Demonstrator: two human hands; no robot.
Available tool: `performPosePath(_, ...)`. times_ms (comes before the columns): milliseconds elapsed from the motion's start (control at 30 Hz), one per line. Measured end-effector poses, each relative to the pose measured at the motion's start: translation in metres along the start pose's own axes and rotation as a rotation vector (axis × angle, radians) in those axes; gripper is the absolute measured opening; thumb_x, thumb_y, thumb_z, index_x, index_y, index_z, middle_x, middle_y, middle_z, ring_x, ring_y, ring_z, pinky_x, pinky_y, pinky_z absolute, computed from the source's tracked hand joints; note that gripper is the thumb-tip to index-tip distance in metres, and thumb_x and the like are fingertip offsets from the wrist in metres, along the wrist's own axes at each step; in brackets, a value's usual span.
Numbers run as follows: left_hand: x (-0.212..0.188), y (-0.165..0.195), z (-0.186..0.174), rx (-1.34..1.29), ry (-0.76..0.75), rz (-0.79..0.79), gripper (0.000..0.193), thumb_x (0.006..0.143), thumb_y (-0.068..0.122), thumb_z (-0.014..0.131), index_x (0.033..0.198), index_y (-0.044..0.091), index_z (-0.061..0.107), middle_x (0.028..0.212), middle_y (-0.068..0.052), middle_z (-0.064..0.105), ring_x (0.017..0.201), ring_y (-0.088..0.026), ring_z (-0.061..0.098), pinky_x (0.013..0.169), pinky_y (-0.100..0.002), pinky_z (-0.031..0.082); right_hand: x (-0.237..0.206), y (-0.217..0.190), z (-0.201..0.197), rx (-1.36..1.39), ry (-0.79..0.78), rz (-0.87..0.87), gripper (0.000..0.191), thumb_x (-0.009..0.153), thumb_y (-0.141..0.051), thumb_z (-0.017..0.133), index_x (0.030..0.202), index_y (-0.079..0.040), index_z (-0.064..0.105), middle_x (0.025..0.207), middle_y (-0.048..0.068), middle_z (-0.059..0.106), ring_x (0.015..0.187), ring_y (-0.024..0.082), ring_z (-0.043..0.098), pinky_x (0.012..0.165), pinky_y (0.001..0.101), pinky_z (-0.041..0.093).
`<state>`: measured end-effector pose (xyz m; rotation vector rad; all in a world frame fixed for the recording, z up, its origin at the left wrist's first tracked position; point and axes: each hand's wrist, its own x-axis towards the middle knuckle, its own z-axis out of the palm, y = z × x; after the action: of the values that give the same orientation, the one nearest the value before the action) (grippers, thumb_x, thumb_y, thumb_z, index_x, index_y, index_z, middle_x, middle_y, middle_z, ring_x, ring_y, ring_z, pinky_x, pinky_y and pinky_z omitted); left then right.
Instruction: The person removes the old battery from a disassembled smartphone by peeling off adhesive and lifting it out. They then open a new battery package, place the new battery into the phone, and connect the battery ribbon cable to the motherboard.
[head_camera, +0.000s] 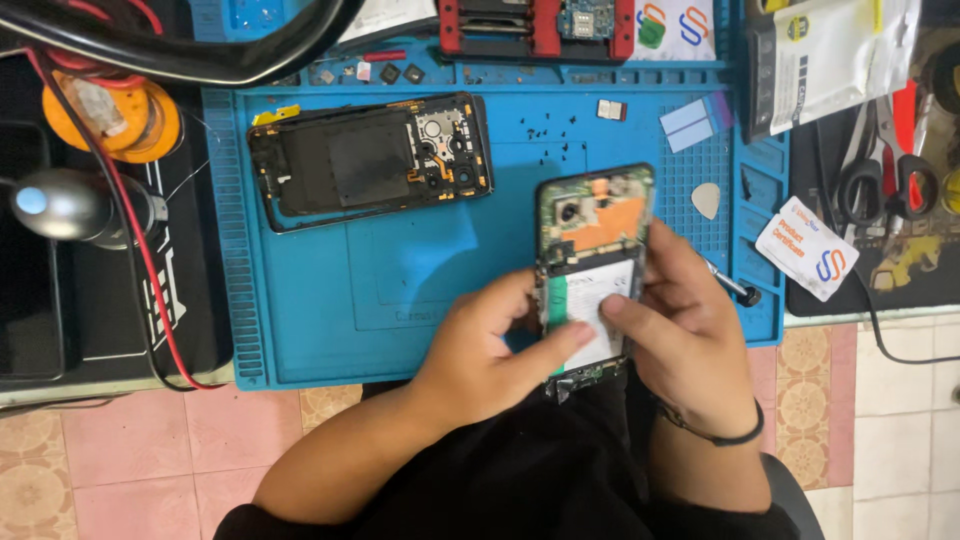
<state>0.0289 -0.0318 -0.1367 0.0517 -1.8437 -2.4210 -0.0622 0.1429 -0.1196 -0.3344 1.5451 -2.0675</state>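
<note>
A blue mat (400, 290) covered the bench, its near-left part bare; a back cover (370, 160) lay far left, tweezers (730, 285) just right of the hands. The opened phone (593, 265) stood over the mat's near edge, long axis running near to far. Both hands held it equally close: the left hand (490, 355) pressed a thumb on the battery (590, 305), the right hand (685, 330) gripped the right edge, thumb on the battery too.
</note>
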Motion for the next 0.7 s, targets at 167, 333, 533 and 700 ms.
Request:
performPosePath(167,0.001,-0.007,0.002,-0.183,-0.04,-0.031,0.031,0.106,0.007,0.063,0.136,0.0,0.058,0.119,-0.007,0.071,0.108,-0.01,0.067,0.096,-0.028,0.056,-0.009,0.001,-0.002,-0.084,0.028,-0.031,0.069,0.092,0.009,0.062,0.156,0.007,0.038,0.134,0.017,0.063,0.123,0.022,0.061,0.104,0.0343,0.049)
performPosePath(333,-0.01,-0.009,-0.018,-0.264,0.12,0.002,0.029,0.104,0.003,0.063,0.132,-0.001,0.057,0.124,-0.01,0.069,0.112,-0.015,0.066,0.1,-0.033,0.055,-0.017,-0.002,-0.013,-0.182,0.013,-0.047,0.061,0.097,-0.001,0.067,0.154,0.006,0.048,0.121,0.013,0.066,0.112,0.018,0.062,0.1,0.0326,0.05)
performPosePath(533,-0.025,-0.01,-0.049,-0.312,0.402,0.086,0.032,0.101,-0.005,0.061,0.132,-0.002,0.053,0.127,-0.015,0.067,0.115,-0.02,0.066,0.104,-0.035,0.052,-0.036,-0.009,-0.029,-0.483,-0.047,-0.019,0.048,0.095,-0.009,0.071,0.139,0.004,0.06,0.114,0.01,0.069,0.106,0.017,0.065,0.097,0.0313,0.053)
performPosePath(700,-0.027,-0.017,-0.052,-0.299,0.484,0.035,0.034,0.099,-0.007,0.06,0.132,-0.005,0.053,0.124,-0.017,0.068,0.112,-0.021,0.066,0.102,-0.036,0.053,-0.038,-0.019,-0.04,-0.578,0.004,-0.013,0.038,0.093,-0.01,0.07,0.13,0.003,0.068,0.108,0.011,0.071,0.102,0.017,0.069,0.092,0.0302,0.055)
